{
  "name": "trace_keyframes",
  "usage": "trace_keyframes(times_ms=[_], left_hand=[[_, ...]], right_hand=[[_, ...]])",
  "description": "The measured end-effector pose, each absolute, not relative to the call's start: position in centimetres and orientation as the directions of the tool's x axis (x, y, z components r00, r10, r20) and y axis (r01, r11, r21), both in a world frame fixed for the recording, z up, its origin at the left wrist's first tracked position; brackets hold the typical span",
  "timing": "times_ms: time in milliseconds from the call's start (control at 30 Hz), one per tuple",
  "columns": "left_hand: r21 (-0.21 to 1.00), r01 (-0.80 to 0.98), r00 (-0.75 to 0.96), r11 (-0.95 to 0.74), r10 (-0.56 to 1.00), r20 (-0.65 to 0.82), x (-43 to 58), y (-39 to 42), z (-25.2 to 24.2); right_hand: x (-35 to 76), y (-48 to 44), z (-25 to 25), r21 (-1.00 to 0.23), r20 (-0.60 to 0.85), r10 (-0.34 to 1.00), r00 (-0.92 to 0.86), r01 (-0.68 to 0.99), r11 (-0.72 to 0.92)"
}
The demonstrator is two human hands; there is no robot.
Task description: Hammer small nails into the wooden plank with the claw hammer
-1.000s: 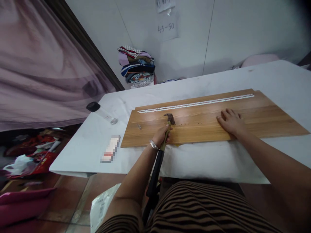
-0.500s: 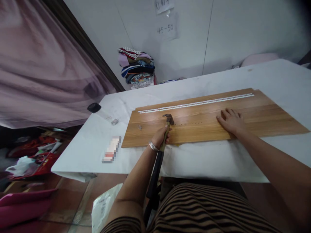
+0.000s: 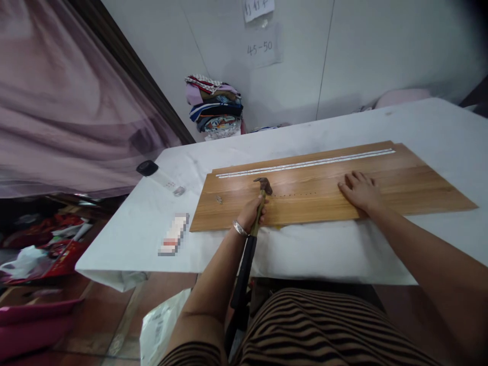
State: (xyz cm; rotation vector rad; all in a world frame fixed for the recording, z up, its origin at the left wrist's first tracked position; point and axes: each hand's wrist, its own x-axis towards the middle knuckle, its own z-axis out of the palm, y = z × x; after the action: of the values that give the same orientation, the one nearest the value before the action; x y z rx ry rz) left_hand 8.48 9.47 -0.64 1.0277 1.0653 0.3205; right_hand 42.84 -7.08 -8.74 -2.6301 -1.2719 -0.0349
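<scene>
My left hand [image 3: 251, 211] is wrapped round the handle of a claw hammer [image 3: 249, 249], close below its rusty head. The hammer's head is over the wooden board [image 3: 320, 178], beside the left end of a row of small dark nails or marks [image 3: 295, 194]. My right hand [image 3: 360, 190] lies on the board further right, fingers apart, holding nothing. A few small metal pieces, perhaps nails [image 3: 219, 199], lie on the board's left part. Along its far edge run two white measuring strips [image 3: 305, 163].
The board lies on a table with a white cover [image 3: 324, 254]. To its left are a clear bottle with a black cap [image 3: 147, 168] and a blurred-out flat object [image 3: 174, 234]. Folded clothes [image 3: 215, 104] are stacked by the wall, and a pink curtain [image 3: 76, 91] hangs at left.
The view has shifted very slightly. Both hands, the hammer and the board keep nearly the same places relative to one another.
</scene>
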Motion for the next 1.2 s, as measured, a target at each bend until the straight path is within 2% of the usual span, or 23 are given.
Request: trace_keyframes(times_ms=[567, 933, 1200], left_hand=[[0.798, 0.275, 0.469, 0.536, 0.650, -0.598, 8.74, 9.23, -0.43], [0.794, 0.272, 0.448, 0.543, 0.659, -0.604, 8.78, 9.23, -0.26], [0.814, 0.244, 0.474, 0.527, 0.668, -0.574, 8.58, 9.49, -0.89]], right_hand=[[43.17, -7.05, -9.32, -0.204, 0.160, 0.777, 0.609, 0.791, -0.577], [43.10, -6.92, -9.12, -0.187, 0.131, 0.775, 0.618, 0.783, -0.593], [43.08, -6.99, -9.15, -0.203, 0.156, 0.775, 0.613, 0.787, -0.582]])
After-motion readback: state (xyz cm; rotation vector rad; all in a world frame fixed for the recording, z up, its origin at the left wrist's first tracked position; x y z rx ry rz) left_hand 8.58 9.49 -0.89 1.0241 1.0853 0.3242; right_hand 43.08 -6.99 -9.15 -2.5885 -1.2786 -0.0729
